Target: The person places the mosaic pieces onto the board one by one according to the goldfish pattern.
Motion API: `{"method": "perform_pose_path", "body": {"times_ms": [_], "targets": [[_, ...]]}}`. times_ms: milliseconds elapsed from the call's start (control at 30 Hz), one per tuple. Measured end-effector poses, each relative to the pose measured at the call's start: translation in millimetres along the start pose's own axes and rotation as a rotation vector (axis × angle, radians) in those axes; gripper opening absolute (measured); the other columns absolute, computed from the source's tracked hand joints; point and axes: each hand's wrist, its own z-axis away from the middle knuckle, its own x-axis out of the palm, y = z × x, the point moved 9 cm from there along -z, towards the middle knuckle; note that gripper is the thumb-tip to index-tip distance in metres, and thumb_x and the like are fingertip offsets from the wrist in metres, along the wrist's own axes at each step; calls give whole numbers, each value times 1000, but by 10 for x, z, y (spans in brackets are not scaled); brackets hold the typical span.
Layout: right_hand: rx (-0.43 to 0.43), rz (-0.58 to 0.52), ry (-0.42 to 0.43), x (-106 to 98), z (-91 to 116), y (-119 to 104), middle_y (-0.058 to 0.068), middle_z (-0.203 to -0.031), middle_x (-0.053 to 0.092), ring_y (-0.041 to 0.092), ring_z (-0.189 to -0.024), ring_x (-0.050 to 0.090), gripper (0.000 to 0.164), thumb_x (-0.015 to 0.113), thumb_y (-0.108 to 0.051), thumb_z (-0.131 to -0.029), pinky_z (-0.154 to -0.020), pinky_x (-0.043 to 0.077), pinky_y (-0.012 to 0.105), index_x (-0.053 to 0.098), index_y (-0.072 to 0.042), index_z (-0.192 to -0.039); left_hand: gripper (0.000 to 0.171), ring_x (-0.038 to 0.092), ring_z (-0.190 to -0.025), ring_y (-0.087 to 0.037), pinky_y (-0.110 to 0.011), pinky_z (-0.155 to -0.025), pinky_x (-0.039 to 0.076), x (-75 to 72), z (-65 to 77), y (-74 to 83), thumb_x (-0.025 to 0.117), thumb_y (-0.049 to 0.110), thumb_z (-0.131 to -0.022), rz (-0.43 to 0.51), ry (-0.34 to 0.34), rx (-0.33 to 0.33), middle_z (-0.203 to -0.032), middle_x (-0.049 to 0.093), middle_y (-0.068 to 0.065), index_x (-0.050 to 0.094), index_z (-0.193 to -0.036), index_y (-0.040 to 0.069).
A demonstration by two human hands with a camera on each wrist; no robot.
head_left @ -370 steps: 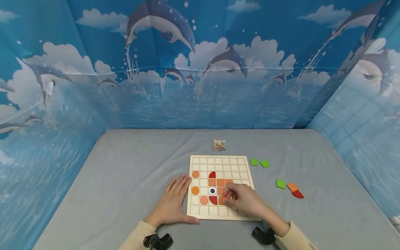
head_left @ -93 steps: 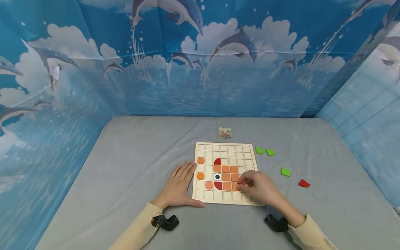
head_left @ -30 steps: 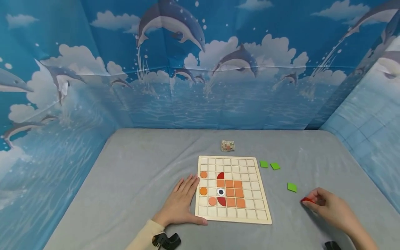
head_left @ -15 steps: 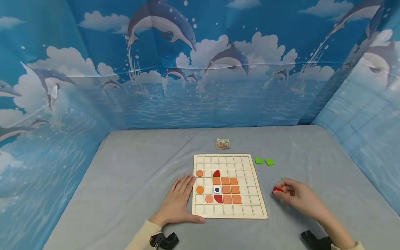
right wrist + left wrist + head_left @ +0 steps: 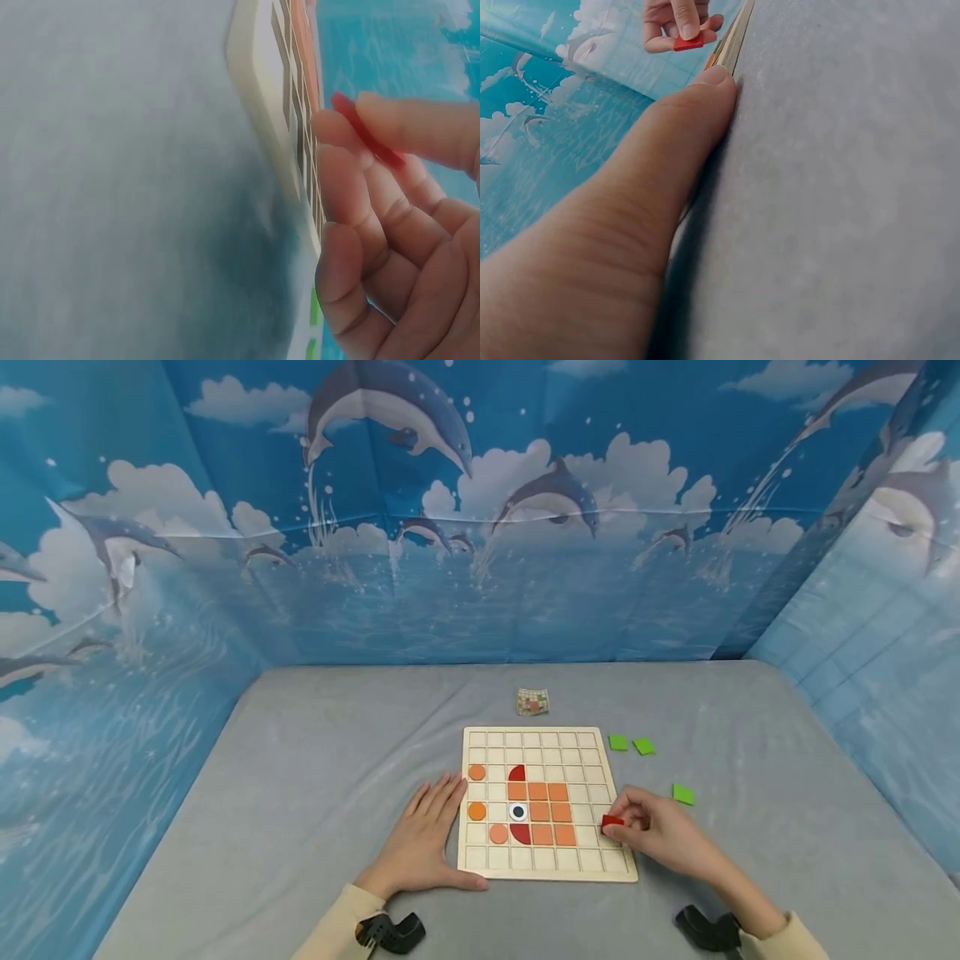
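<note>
A light wooden grid board (image 5: 547,865) lies on the grey cloth, bearing orange square tiles (image 5: 538,812), red quarter-round tiles (image 5: 519,833), orange discs (image 5: 477,811) and a black-and-white eye tile (image 5: 518,812). My left hand (image 5: 422,843) rests flat along the board's left edge, fingers straight, its thumb at the near left corner. Over the board's right side my right hand (image 5: 660,828) pinches a red quarter-round tile (image 5: 611,822) between thumb and forefinger. In the right wrist view that red tile (image 5: 367,131) shows edge-on between the fingertips, above the board's rim (image 5: 262,97).
Two green square tiles (image 5: 618,742) lie beside the board's upper right corner, and another green tile (image 5: 682,793) lies farther right. A small patterned card (image 5: 532,702) sits beyond the board. A dolphin-printed curtain (image 5: 480,568) closes off the back and sides.
My right hand has placed orange squares on the board, picked up the red quarter-round tile from the cloth at right and carried it left over the board. My left hand stays at the board's edge.
</note>
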Motion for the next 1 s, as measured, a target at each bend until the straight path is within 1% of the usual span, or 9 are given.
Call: {"method": "perform_pose_path", "body": {"times_ms": [100,167,367,500,600,733,900,1000], "targets": [[-52,-7,-9,44,-47,-52,-3,-68,58,9,-56,51,19,76,-21,-82,-50,44,23,59,-13,-85,128,3,-143,-20,-43,-113,6,-32,-23,-11,45,91,-62,-24,26,13,-158,12,-6,11,-153,7],[-72,-19,-23,75,-66,-71,-3,-69,58,9,-57,52,19,77,-21,-81,-51,44,23,60,-13,-83,128,3,-143,-20,-43,-113,6,-38,-30,-13,44,92,-62,-36,28,22,-157,12,-6,11,-153,7],[-72,-22,-45,153,-116,-85,-4,-69,59,8,-58,52,17,76,-19,-81,-52,45,23,60,-14,-82,128,2,-143,-19,-41,-113,4,-40,-44,-26,43,92,-63,-47,9,23,-158,11,-5,10,-153,8],[-113,-21,-45,152,-149,-122,-4,-70,58,8,-59,52,16,75,-20,-83,-53,45,23,60,-13,-83,128,2,-143,-20,-42,-113,3,-48,-70,-29,43,92,-63,-38,1,14,-158,11,-6,10,-153,8],[-136,-2,-41,127,-168,-140,-4,-70,57,8,-58,50,17,76,-21,-82,-52,43,23,61,-13,-82,128,1,-143,-20,-42,-113,3,-38,-92,-22,43,91,-63,-27,-2,9,-158,10,-6,9,-153,8],[-110,46,-35,128,-188,-116,-5,-68,55,8,-55,46,16,78,-22,-80,-49,40,23,63,-17,-79,128,1,-143,-20,-43,-113,4,-1,-75,-10,44,91,-63,-15,-2,1,-158,10,-5,8,-153,9],[-62,73,-24,146,-179,-75,-6,-67,55,7,-53,44,16,80,-23,-77,-46,38,23,66,-18,-77,128,2,-143,-20,-43,-113,4,11,-33,20,44,91,-63,-14,-2,1,-158,11,-5,9,-154,9],[-72,77,-28,156,-186,-104,-7,-69,55,7,-54,45,14,80,-24,-77,-47,39,23,67,-19,-78,128,3,-143,-21,-43,-113,5,-15,-17,16,44,91,-63,-31,7,1,-158,11,-5,9,-153,8]]}}
